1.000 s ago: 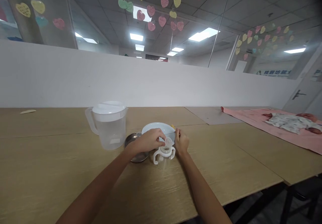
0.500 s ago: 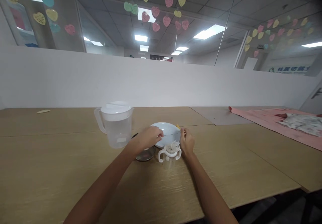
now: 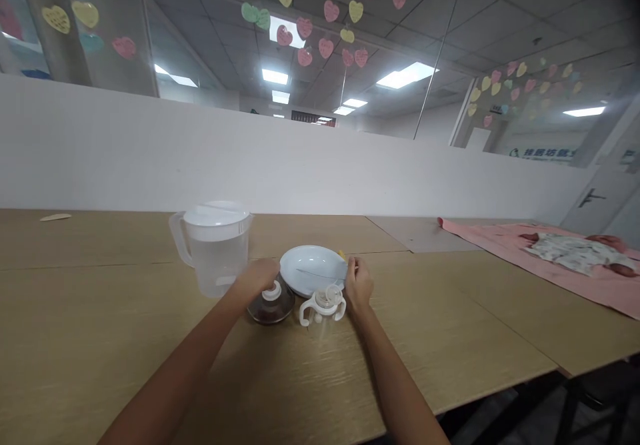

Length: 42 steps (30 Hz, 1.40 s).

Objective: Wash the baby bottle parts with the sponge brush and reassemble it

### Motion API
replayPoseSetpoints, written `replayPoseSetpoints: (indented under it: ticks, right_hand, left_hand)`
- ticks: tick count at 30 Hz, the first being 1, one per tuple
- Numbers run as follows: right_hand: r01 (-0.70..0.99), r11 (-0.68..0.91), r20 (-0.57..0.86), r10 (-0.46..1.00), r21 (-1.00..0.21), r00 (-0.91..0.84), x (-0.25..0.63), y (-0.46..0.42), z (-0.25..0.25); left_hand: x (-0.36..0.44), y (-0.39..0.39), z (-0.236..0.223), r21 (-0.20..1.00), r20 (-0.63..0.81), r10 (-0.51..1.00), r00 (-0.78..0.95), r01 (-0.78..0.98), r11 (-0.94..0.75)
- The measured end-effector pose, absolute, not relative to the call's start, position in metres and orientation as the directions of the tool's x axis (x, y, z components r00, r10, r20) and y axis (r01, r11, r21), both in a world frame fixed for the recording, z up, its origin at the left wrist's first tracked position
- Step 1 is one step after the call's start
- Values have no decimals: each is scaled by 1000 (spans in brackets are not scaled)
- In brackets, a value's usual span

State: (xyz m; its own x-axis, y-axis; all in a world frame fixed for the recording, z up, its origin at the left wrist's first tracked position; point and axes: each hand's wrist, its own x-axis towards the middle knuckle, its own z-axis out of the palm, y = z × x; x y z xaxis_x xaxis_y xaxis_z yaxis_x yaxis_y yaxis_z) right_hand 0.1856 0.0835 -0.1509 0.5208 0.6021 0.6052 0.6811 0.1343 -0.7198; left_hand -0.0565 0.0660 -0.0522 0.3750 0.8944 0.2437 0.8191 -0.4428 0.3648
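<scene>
My right hand (image 3: 359, 283) is pinched closed at the right rim of a white plate (image 3: 313, 253). From its fingers a thin, dark wire-like rod (image 3: 320, 275) reaches left across the plate. My left hand (image 3: 260, 275) is curled closed beside the white-ringed knob of a dark glass lid (image 3: 271, 308); what its fingers hold, if anything, is hidden. Between my forearms stands a clear baby cup (image 3: 324, 306) with two white handles and an opened round top. A small yellow piece (image 3: 342, 255) shows behind my right hand.
A translucent pitcher (image 3: 217, 251) with a white lid stands left of the plate. Far right, a doll-like figure in patterned cloth (image 3: 575, 251) lies on a pink mat (image 3: 493, 248). A flat beige piece (image 3: 55, 217) lies at the back left. A dark stool (image 3: 600, 391) stands below the table edge.
My left hand has moved left and down, away from the rod's end to beside the lid's knob, uncovering the plate. My right hand stays at the plate's rim. The view has turned slightly right.
</scene>
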Motion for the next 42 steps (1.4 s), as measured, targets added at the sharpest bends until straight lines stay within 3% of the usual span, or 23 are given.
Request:
replayPoseSetpoints:
  ticks: [4,6,10,14,19,21,24,27,29,32,35,38,42]
  right_hand:
    - [688,117,602,602,-716,524,187,85,-153]
    - [694,105,595,614,-713,519,187,85,-154]
    - [697,117,595,632,-707,497,185,83,-154]
    - [669,168,621,581,-724,526,186,81,-146]
    - [431,545,692,506,-719,514,182,65,-119]
    - [340,706,777,496,-621,389,173,54,-107]
    - [330,802,866,477,-499,151,156,38,-95]
    - [366,785,865,472,-500,170,140,23,-84]
    - [369,778,861,455,-508,226,133,12,-73]
    - [394,789,879,388,-472,276,123,-4,-52]
    - [425,774,879,362,-469,311,110,-12,-39]
    - [525,743,908,299,-414,293,105,-9,-39]
    - [689,714,992,84,-122,90,126,-1,-41]
  left_hand:
    - [-58,40,-19,247,219,889,403,858,-450]
    - [-49,22,-1,203,287,835,469,823,-531]
    - [-25,-9,16,266,416,679,605,633,-727]
    - [-13,-19,16,305,434,637,637,562,-769]
    - [-14,-12,13,321,475,626,618,541,-777]
    - [-11,-8,9,310,493,621,609,544,-780]
    - [-6,-5,1,311,519,614,594,538,-783]
    - [-2,-5,-3,398,571,598,563,447,-801]
    - [-2,-5,-2,549,616,616,490,293,-783]
    - [-1,2,1,788,595,725,347,-73,-611]
    - [0,13,1,854,494,816,301,-343,-391]
    - [-2,19,-1,865,437,845,307,-400,-302]
    - [-5,3,2,895,416,867,274,-294,-337]
